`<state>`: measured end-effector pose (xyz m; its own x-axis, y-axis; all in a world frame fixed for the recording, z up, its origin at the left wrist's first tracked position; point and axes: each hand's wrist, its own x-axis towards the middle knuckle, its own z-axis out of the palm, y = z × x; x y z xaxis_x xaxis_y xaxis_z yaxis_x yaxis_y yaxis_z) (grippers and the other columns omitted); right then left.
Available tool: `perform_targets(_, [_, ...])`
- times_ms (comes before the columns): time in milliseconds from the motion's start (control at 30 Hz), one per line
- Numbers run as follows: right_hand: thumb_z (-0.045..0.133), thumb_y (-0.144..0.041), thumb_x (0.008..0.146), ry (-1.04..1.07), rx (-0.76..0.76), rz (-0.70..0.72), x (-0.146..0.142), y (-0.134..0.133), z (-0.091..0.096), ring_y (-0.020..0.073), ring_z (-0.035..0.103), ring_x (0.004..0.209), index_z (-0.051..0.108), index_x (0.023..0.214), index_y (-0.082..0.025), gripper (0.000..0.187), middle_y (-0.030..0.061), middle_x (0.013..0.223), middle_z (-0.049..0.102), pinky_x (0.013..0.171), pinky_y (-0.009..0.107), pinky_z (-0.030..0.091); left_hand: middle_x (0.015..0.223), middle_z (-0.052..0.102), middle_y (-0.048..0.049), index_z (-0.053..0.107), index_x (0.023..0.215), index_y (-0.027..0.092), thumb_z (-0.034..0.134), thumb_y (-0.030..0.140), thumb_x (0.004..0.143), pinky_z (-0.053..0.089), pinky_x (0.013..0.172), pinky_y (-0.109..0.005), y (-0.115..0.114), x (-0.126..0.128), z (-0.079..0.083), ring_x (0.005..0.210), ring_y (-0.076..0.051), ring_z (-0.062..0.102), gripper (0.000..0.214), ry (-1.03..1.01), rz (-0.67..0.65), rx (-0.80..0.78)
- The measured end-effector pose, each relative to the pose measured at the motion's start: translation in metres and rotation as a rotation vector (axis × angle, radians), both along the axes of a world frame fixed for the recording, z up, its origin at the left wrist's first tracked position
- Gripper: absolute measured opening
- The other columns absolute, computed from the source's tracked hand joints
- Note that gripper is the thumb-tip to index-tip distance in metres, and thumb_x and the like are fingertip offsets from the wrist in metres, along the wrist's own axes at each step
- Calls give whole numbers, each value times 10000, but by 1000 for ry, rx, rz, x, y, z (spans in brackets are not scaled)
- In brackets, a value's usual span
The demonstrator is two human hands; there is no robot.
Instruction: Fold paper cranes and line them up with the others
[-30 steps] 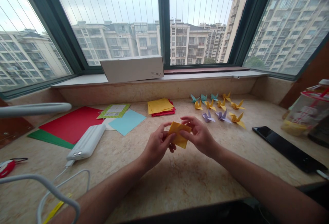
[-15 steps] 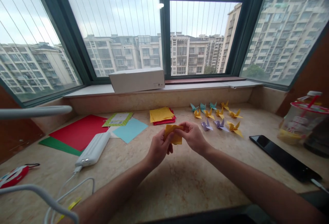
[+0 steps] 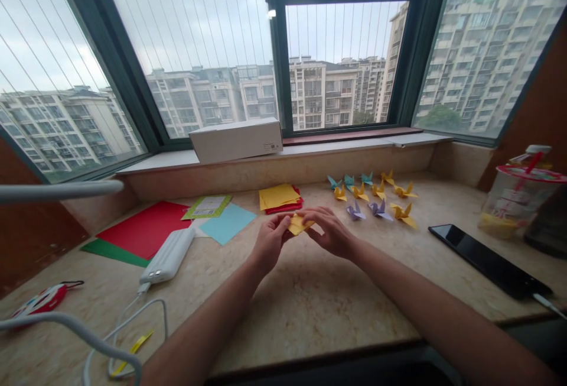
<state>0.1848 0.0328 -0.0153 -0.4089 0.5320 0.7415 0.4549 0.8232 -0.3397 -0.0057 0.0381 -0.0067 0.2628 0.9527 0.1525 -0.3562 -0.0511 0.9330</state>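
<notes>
Both hands meet over the middle of the stone counter point(image 3: 310, 309) on a folded piece of yellow paper point(image 3: 297, 224). My left hand point(image 3: 269, 239) pinches its left side with the fingers closed. My right hand point(image 3: 328, 231) covers its right side, fingers curled over and pressing it. Most of the paper is hidden under my fingers. Behind my hands lies a stack of yellow and red paper squares point(image 3: 279, 197). To the right stand several folded paper cranes point(image 3: 372, 194) in yellow, teal and purple.
Red sheet point(image 3: 146, 226), green sheet point(image 3: 110, 251) and light blue sheet point(image 3: 228, 223) lie at the left, beside a white power bank point(image 3: 168, 256) with its cable point(image 3: 128, 327). A black phone point(image 3: 487, 260) and a plastic cup point(image 3: 518, 201) sit at the right. A white box point(image 3: 237, 139) rests on the sill.
My hands have lowered and closed over the yellow paper, which now shows smaller and flatter. The view has tilted up, showing more window.
</notes>
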Motion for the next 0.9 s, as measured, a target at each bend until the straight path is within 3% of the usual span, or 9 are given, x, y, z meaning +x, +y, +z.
perform_targets(100, [685,-295,858,-28,32,-30,-3,-4,-1,273,532,1248,646,1052,-256,202,110,1357,580,1031,492,388,967,720,-83,636,1052,126,769,353,749,565,795,-321,-3,0,0,857,-185,695,401,-21,58,29])
perform_targets(267, [627,-289,902,159,-5,-63,-8,-10,-1,260,472,1305,673,963,-246,88,105,1442,456,1056,471,392,1026,726,-82,560,1229,166,766,307,760,573,816,-343,-11,4,6,854,-185,712,531,-57,62,23])
perform_targets(533, [678,-390,848,523,-222,-118,-11,-11,1,209,615,986,678,795,-195,202,74,1019,625,922,374,494,1035,737,-99,655,1091,123,727,320,808,541,924,-398,-21,7,7,908,-204,711,352,-19,-25,104])
perform_targets(767, [736,-340,792,778,-355,137,-18,-8,-6,204,628,1036,646,935,-213,211,73,1169,570,879,341,556,987,743,-89,637,1044,122,779,295,757,561,879,-373,-20,11,3,875,-196,710,364,36,28,205])
perform_targets(900, [738,-287,793,885,-453,258,-23,-11,-4,183,656,1000,593,993,-243,250,48,1175,617,857,324,556,938,741,-67,593,1013,145,769,311,769,572,838,-362,-17,12,0,839,-195,719,343,9,47,204])
